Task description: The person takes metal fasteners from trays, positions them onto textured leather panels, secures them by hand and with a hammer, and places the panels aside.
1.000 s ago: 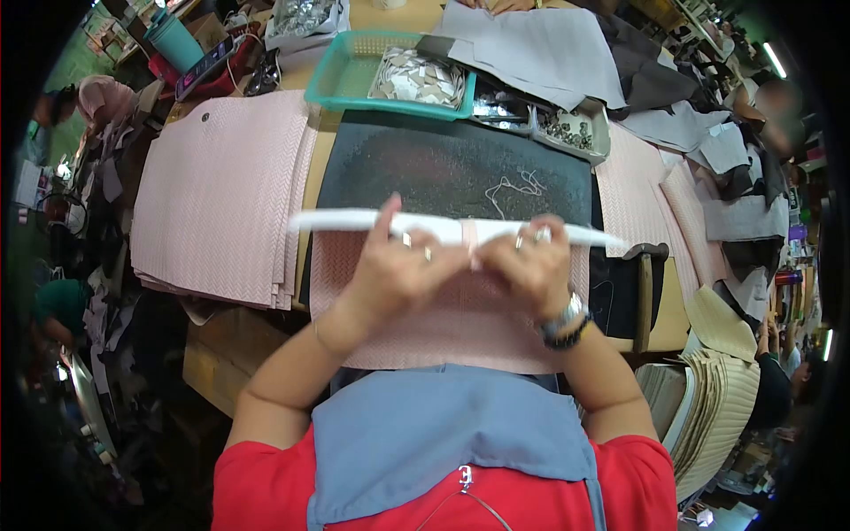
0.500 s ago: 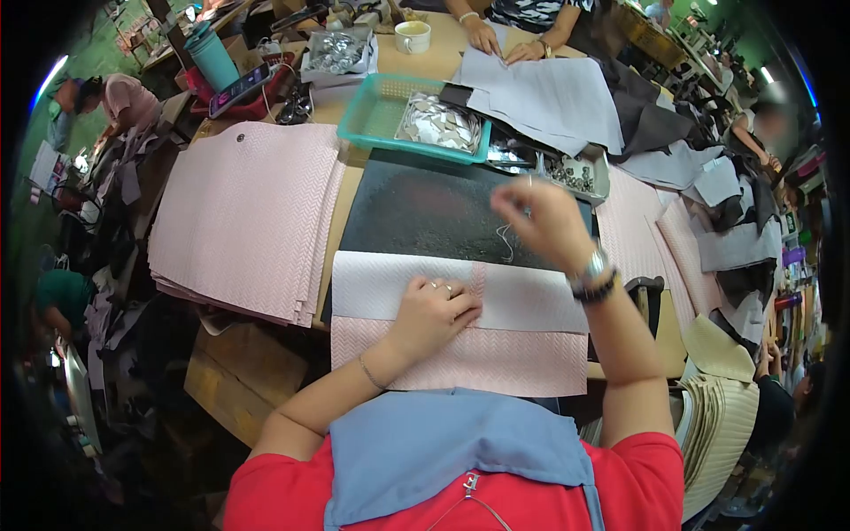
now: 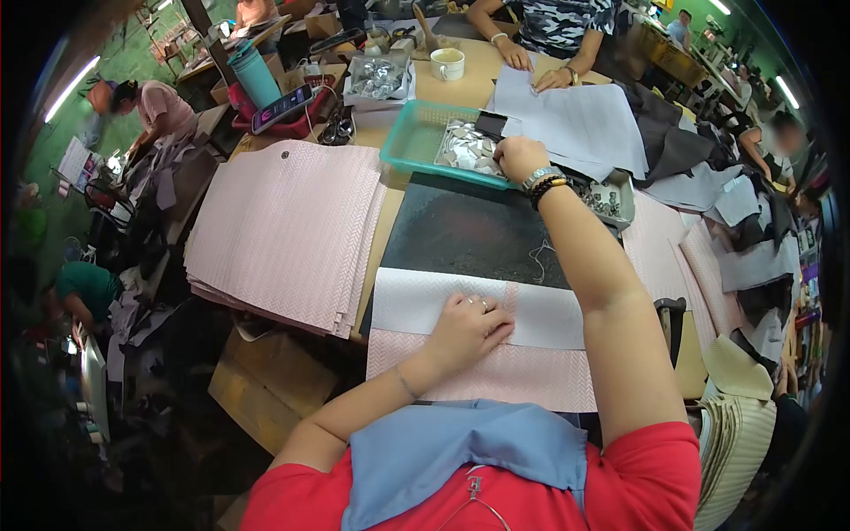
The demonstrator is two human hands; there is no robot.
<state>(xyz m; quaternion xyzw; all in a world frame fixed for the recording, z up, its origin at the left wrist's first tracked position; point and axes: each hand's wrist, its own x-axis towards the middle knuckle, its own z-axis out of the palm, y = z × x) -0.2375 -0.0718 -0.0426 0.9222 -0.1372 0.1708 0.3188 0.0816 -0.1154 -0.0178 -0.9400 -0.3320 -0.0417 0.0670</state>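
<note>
- While the left hand (image 3: 472,329) rests, fingers loosely bent, on the folded panel (image 3: 531,370) at the black mat (image 3: 469,226)'s six o'clock,
- the right hand (image 3: 524,161) curls its fingers by the teal tray (image 3: 413,169), one o'clock, hold hidden;
- pink stack (image 3: 283,226): nine o'clock.

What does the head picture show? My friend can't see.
The left hand rests on a pink-and-white sheet, while the right hand reaches to a green tray with small pale pieces. A stack of pink sheets lies to the left.

1 basket (image 3: 414,161) behind 1 dark mat (image 3: 469,232)
</note>
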